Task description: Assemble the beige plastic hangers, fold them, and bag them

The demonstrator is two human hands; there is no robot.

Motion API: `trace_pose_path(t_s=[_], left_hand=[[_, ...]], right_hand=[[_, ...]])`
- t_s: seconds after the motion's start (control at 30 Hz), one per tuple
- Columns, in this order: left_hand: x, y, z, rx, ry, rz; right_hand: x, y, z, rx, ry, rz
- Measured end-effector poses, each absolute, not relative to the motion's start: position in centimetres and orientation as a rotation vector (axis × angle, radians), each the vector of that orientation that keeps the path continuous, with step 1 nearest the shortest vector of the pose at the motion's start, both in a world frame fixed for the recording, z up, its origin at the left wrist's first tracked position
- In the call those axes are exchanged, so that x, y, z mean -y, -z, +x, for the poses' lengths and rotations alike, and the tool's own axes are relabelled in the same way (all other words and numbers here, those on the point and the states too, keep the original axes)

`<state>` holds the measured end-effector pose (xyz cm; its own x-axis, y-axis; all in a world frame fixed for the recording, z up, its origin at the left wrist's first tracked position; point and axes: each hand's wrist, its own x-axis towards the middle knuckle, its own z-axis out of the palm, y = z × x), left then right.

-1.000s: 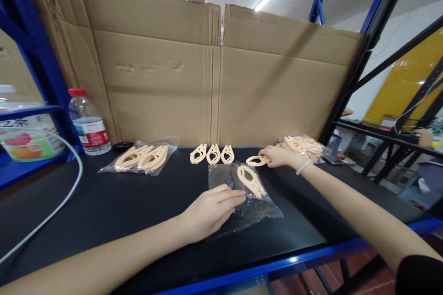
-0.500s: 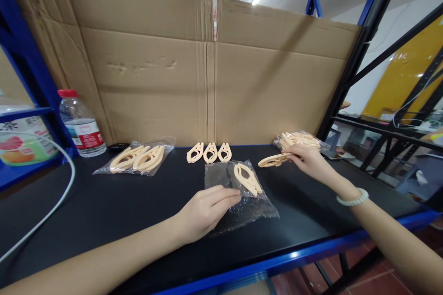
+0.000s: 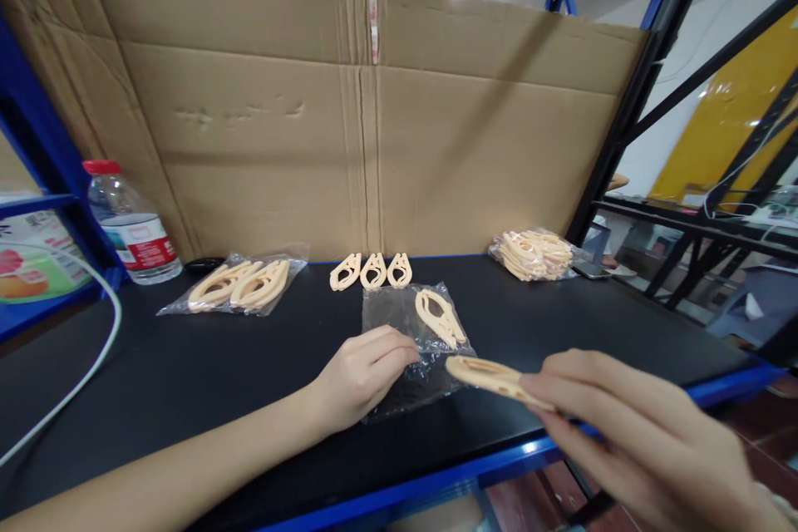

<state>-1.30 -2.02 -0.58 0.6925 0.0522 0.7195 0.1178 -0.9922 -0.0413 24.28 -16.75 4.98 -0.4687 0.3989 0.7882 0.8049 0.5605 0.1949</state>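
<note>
My left hand (image 3: 367, 370) is closed, its fingertips pinching the edge of a clear plastic bag (image 3: 392, 312) that lies on the black table. Inside the bag, at its right side, lies one beige folded hanger (image 3: 440, 317). My right hand (image 3: 629, 424) grips another beige folding hanger (image 3: 490, 378) by one end, between thumb and fingers. This hanger is held above the table's front part, its rounded end pointing left toward the bag's lower right edge. Three small beige clip-like pieces (image 3: 373, 272) stand in a row just behind the bag.
At the left lies a filled clear bag (image 3: 249, 287) of beige hangers; behind it stands a water bottle (image 3: 140, 241). A bagged pile of beige hangers (image 3: 536, 253) sits back right, beside a phone (image 3: 591, 270). A cardboard wall (image 3: 268, 150) closes off the back. A white cable (image 3: 93, 374) curves at left.
My right hand has come from beside the back-right pile toward me, carrying the folding hanger to the front right of the bag. My left hand keeps its hold on the bag.
</note>
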Motion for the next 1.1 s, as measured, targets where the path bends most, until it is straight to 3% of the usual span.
trace_pose_path(t_s=[0.27,0.77,1.1], left_hand=[[2.1,1.0,-1.0,0.275,1.301,-2.827],[1.8,1.6,-1.1,0.306,1.339,-2.896],[2.1,1.1,-1.0,0.266,1.382,-2.867]], right_hand=[[13.7,-2.5,19.6,2.322,0.857,-0.657],[8.3,1.6,17.5,2.438,0.96,-0.885],[8.6,1.4,16.6,2.598,0.548,-1.078]])
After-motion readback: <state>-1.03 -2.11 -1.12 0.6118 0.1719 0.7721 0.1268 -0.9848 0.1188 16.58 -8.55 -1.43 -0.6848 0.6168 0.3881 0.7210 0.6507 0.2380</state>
